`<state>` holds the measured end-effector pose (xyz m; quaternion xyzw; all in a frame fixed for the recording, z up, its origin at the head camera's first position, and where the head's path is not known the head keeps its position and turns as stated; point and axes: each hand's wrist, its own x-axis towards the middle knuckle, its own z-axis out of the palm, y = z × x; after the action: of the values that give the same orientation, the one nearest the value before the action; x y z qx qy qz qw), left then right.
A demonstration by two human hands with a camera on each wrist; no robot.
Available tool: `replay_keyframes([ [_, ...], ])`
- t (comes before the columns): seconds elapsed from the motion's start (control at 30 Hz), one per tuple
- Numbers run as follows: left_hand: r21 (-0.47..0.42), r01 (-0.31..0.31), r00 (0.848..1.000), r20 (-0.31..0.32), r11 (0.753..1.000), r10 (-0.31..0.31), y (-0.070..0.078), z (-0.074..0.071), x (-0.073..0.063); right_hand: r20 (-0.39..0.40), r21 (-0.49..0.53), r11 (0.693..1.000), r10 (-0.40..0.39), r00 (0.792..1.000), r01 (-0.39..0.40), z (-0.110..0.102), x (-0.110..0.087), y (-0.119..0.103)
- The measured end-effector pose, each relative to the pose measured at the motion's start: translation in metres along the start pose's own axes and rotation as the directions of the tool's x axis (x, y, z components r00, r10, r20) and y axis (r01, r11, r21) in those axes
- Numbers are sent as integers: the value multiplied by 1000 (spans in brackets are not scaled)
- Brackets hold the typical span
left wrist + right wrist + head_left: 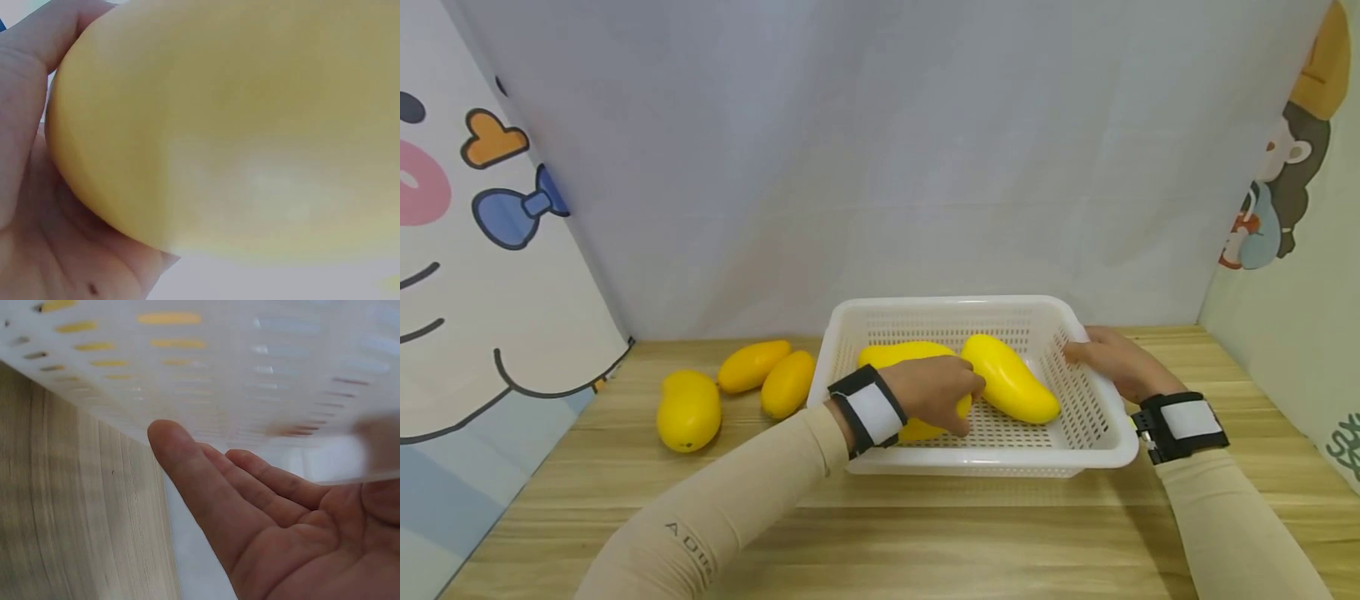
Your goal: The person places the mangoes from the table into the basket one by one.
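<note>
A white perforated basket [1097, 454] stands on the wooden table with two yellow mangoes in it. My left hand [936, 392] reaches inside and grips the left mango [904, 353], which fills the left wrist view [237, 125] against my palm. The second mango [1011, 377] lies beside it, to the right. My right hand [1112, 360] rests with relaxed fingers on the basket's right wall. In the right wrist view those fingers [206, 481] lie straight under the basket wall [219, 369].
Three more yellow mangoes [688, 408] [752, 364] [787, 382] lie on the table [925, 533] left of the basket. A pale backdrop stands behind, and cartoon-printed panels close in both sides.
</note>
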<state>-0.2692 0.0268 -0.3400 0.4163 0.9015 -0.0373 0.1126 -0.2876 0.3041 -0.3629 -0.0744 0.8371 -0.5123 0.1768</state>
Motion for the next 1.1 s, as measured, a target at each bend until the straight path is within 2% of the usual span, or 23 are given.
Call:
replay_keyframes([
  [0.23,-46,-14,1000,4,999,14,-3,4,1,3,3,1000,-10,1000,10,-1,0,1],
  [0.43,-42,-15,1000,7,999,15,-4,6,0,-2,9,1000,-8,1000,8,-1,0,1],
  [0.7,-72,-21,995,95,997,28,-5,8,-1,-4,19,1000,-6,1000,6,0,1,2],
  [1.1,-49,-35,990,136,998,41,-8,10,-1,-3,27,1000,-11,1000,11,-1,1,3],
])
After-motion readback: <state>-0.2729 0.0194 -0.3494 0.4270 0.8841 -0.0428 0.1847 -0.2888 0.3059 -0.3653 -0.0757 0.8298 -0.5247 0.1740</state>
